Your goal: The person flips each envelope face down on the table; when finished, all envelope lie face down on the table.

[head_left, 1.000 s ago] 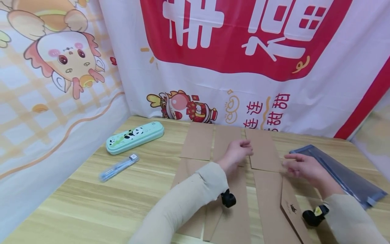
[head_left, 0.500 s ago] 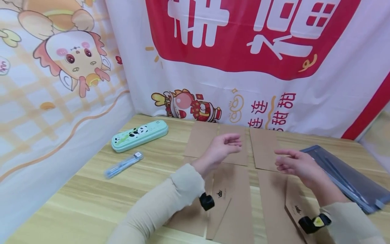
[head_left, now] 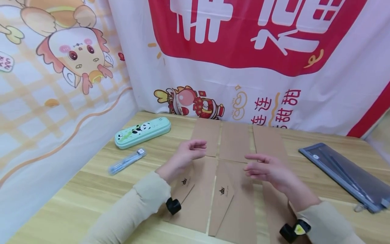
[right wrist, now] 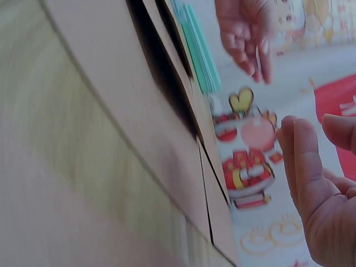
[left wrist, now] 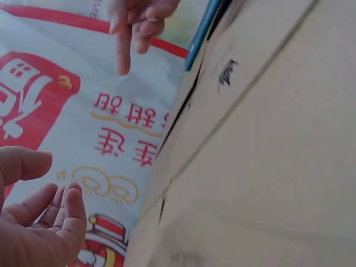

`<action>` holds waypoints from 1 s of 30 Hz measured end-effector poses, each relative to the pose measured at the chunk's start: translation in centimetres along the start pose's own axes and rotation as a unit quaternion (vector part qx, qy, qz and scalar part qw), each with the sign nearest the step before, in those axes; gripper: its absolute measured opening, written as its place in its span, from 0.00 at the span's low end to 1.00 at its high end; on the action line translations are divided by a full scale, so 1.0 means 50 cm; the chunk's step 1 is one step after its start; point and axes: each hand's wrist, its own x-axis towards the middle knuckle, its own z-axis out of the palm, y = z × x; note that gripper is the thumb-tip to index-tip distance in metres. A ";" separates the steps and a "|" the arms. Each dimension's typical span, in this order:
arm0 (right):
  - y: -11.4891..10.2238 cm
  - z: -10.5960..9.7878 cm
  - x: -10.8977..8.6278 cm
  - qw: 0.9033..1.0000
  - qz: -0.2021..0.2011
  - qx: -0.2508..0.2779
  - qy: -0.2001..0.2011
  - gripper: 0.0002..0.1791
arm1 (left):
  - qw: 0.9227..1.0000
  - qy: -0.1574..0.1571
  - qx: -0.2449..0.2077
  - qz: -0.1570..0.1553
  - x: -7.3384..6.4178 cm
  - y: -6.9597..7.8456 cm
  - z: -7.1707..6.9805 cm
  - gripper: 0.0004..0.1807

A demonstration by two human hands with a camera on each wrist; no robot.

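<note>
Desk-like corner; home or staged booth, cannot tell which. Signs: wood-grain worktop (head_left: 76, 200), festive red-and-white hanging (head_left: 240, 59) behind, cartoon-print cloth (head_left: 76, 51) along left side, stationery laid out: panda pencil case (head_left: 142, 132), zip pouch (head_left: 344, 176), brown flapped envelopes (head_left: 198, 200).

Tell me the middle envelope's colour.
Brown, with a black crown; the envelope shows best in the head view.

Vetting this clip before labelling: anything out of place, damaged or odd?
One oddity: the pink-cheeked cartoon animal on the orange-checked white cloth at left is upside down, antlers lowest. No spill shows on the wood-grain table, and the flat rectangular brown card pieces show no visible damage.
</note>
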 end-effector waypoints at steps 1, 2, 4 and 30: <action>0.000 0.008 0.003 1.000 0.000 0.006 -0.006 0.32 | 1.000 0.001 0.005 -0.001 -0.003 -0.004 -0.008 0.24; 0.001 0.017 0.006 1.000 -0.001 0.012 -0.011 0.32 | 1.000 0.001 0.004 -0.003 -0.006 -0.009 -0.016 0.25; 0.003 0.035 0.012 1.000 0.001 0.024 -0.020 0.33 | 1.000 0.004 0.016 -0.009 -0.012 -0.018 -0.032 0.25; 0.030 0.159 0.066 0.994 0.068 0.065 -0.054 0.39 | 0.992 0.005 0.051 -0.116 -0.063 -0.082 -0.113 0.28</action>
